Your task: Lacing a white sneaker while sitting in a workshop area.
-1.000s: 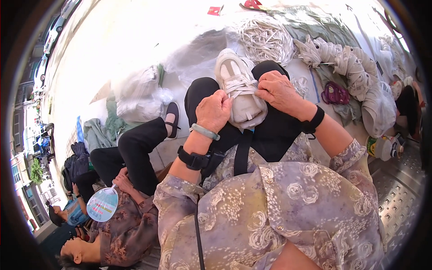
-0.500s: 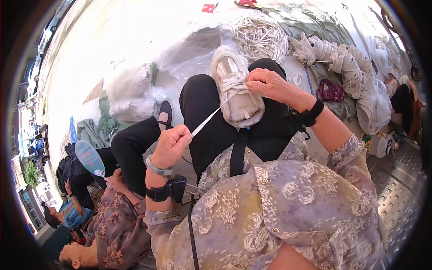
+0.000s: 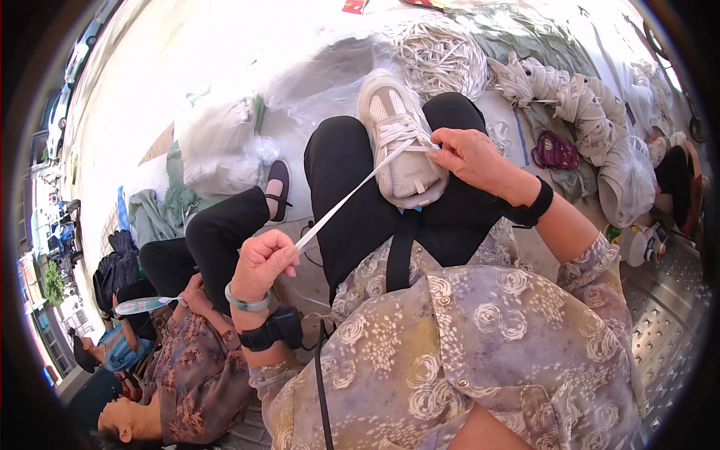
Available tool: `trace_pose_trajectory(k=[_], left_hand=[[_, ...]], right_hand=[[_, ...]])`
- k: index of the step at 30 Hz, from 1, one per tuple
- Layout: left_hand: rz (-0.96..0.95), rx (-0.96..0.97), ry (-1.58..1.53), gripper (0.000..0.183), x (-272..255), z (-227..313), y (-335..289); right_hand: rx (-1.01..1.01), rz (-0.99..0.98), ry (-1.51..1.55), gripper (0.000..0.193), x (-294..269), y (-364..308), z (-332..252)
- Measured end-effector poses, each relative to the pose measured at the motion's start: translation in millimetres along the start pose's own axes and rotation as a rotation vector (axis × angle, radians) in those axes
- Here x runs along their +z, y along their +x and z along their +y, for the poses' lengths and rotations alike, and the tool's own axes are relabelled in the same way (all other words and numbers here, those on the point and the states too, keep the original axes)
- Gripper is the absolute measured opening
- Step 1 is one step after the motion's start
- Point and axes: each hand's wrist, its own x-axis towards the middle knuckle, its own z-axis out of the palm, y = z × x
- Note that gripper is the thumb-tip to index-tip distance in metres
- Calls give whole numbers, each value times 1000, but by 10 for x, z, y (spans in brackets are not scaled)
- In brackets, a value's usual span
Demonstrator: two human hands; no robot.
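Observation:
A pale beige sneaker (image 3: pixel 406 171) rests between my knees, its toe pointing away from me. White lace crosses its upper part. My left hand (image 3: pixel 264 264) is closed on one end of the shoelace (image 3: pixel 337 208), which runs taut from the shoe down to the left. At the shoe's right side, my right hand (image 3: pixel 466 159) pinches the lacing near the eyelets, thumb and forefinger together. What exactly lies between those fingertips is too small to make out, but lace strands lead into them.
Beyond my knees lies a heap of white laces (image 3: pixel 441 56). A row of laced pale shoes (image 3: pixel 592 112) curves along the right, near a purple item (image 3: pixel 555 150). Plastic-wrapped bundles (image 3: pixel 219 146) lie to the left. Another person (image 3: pixel 199 367) sits close on my left, holding a fan (image 3: pixel 146 305).
My left hand has drawn the lace farther left and toward me, so a longer stretch shows. My right hand has shifted slightly right and nearer. The neighbour's fan has tilted down.

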Motion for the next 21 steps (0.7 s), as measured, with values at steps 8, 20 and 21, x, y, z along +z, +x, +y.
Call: trace_pose_trajectory(k=[8,20,21], left_hand=[[109,27,-81,17,-9,-23,-56],[336,66,711,10,-40,-337,251],[343,-47,850,14,-115,-476,253]], right_hand=[[13,62,-33,19,-130,-165,265],[-411,251,-406,15,-479,-408,685],[-409,238,-425,15,-539,-486,778]])
